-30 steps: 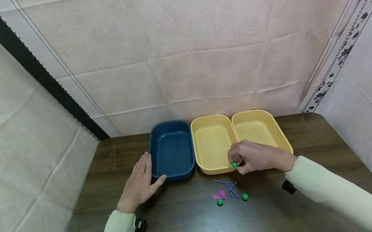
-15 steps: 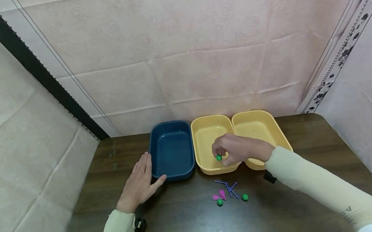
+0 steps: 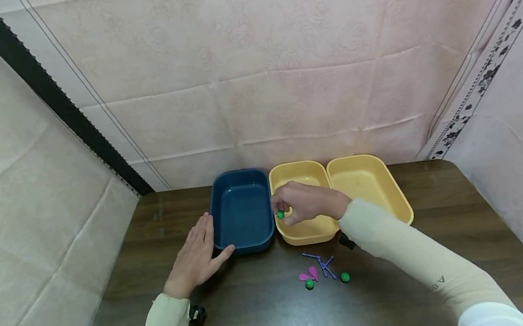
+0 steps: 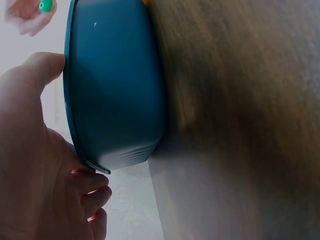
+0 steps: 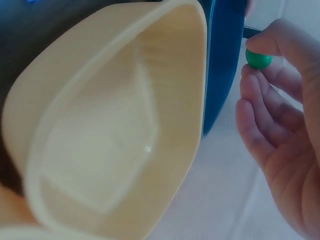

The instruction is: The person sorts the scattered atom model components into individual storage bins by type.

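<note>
My right hand (image 3: 305, 201) pinches a round green bead (image 3: 280, 215) between thumb and fingertips, above the left rim of the middle yellow bin (image 3: 308, 232). The bead (image 5: 258, 59) shows clearly in the right wrist view, and a hole in it (image 4: 46, 5) is visible in the left wrist view. With its fingers straight, my left hand (image 3: 196, 254) rests against the near left corner of the blue bin (image 3: 244, 216). Its thumb touches the rim in the left wrist view. The blue bin's inside holds nothing that I can see.
Right of the middle bin stands another yellow bin (image 3: 368, 183). In front of the bins on the wooden table (image 3: 274, 319) lie several thin blue-violet sticks (image 3: 323, 265), two pink drop-shaped pieces (image 3: 313, 273), a green bead (image 3: 309, 285) and another green bead (image 3: 345, 277). A cloth wall (image 3: 278, 70) rises behind.
My right hand has carried the green bead leftward and slightly away, from the near right corner of the middle yellow bin to its left rim. My left hand stays put.
</note>
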